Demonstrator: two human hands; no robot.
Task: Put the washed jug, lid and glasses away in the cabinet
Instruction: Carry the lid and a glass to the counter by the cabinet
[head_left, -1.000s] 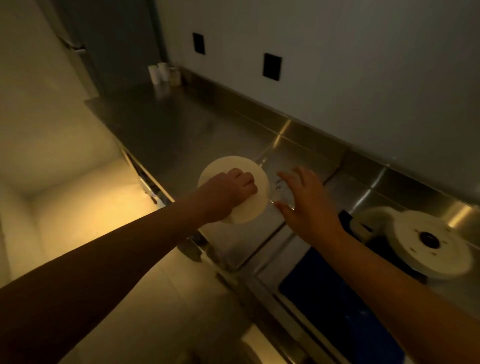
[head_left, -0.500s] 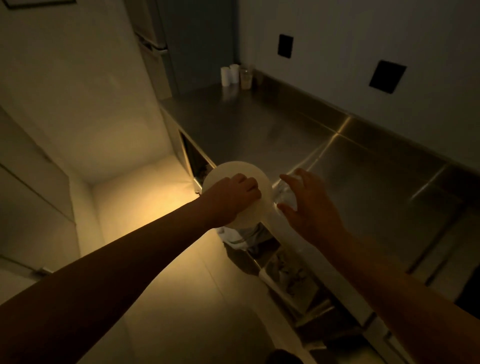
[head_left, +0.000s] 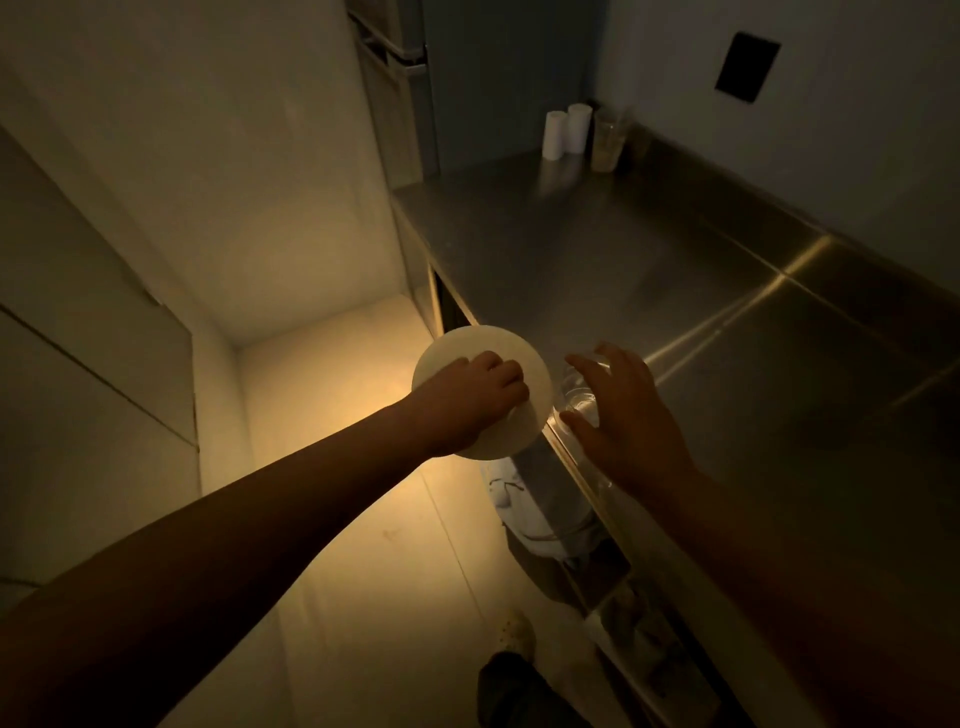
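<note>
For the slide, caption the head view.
In dim light, the left hand grips a white lid while the right hand carries clear glasses past a steel counter.

- No text, label, brand, number or sign can be read anywhere in this dim view.
</note>
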